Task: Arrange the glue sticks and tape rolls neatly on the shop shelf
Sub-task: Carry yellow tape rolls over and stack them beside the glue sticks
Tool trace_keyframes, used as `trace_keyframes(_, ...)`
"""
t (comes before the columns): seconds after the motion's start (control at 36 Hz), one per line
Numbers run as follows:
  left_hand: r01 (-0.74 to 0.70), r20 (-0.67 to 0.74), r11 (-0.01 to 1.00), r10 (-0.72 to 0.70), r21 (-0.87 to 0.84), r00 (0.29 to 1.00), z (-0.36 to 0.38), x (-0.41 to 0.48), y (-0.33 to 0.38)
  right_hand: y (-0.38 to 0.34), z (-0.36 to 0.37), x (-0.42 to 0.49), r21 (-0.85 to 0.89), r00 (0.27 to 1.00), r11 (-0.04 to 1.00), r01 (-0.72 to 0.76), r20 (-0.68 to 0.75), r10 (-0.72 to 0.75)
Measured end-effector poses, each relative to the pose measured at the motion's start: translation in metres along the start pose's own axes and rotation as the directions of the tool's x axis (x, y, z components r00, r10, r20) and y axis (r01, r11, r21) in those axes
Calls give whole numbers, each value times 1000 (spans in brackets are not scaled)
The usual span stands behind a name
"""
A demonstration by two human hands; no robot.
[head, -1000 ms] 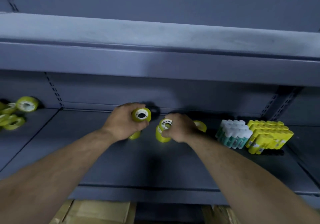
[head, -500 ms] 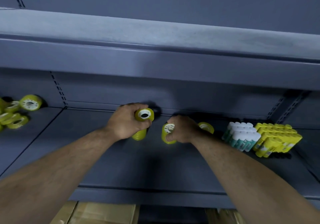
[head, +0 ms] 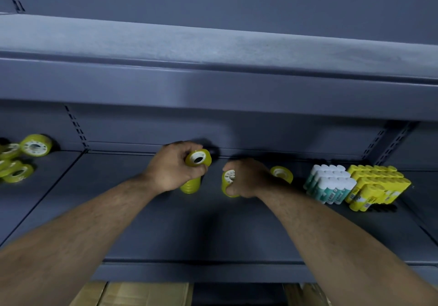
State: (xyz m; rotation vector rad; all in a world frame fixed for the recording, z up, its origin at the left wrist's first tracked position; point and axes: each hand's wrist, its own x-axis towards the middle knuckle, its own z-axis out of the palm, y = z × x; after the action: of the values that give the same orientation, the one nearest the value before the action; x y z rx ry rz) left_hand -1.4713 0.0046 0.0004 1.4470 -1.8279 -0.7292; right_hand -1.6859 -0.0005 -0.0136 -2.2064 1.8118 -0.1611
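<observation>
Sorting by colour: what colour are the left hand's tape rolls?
The tape rolls are yellow-green, white core; head view.

grey shelf [head: 237,230], tape rolls [head: 35,145], glue sticks [head: 331,183]

Matt grey metal shelf [head: 213,230]; glossy yellow tape rolls [head: 35,145] on white cores; plastic glue sticks [head: 331,187].

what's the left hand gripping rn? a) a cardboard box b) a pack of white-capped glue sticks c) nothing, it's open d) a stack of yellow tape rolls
D: the left hand has its fingers curled round an upright stack of yellow tape rolls, while the glue sticks lie untouched further right.
</observation>
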Motion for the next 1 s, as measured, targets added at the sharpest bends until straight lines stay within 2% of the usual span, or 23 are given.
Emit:
trace_keyframes(0.47,-14,-16,999,15,53,1000,-7,13,15,1,-4,-16,-21,997,998,-55,54,56)
trace_keyframes(0.56,-34,2,999,34,9,999,4,18,24,8,-13,-30,49,998,997,-54,-13,55)
trace_keyframes(0.64,-76,40,997,77,-17,996,20,21,40,23,-25,-43,74,988,996,-43,-145,53)
trace_keyframes(0.75,-209,98,977,204,44,974,51,23,69,51,-42,-66,280,941,951,-132,-267,209)
trace_keyframes(0.83,-243,179,954,212,174,961,76,26,86,69,-53,-86,177,924,961,-215,-282,259)
trace_keyframes(0.92,-291,244,941,246,171,938,101,30,96,83,-53,-101,-49,929,955,-291,-252,270)
trace_keyframes(1.0,-331,308,922,261,201,915,120,34,104,99,-46,-116,-84,926,948,-307,-255,277)
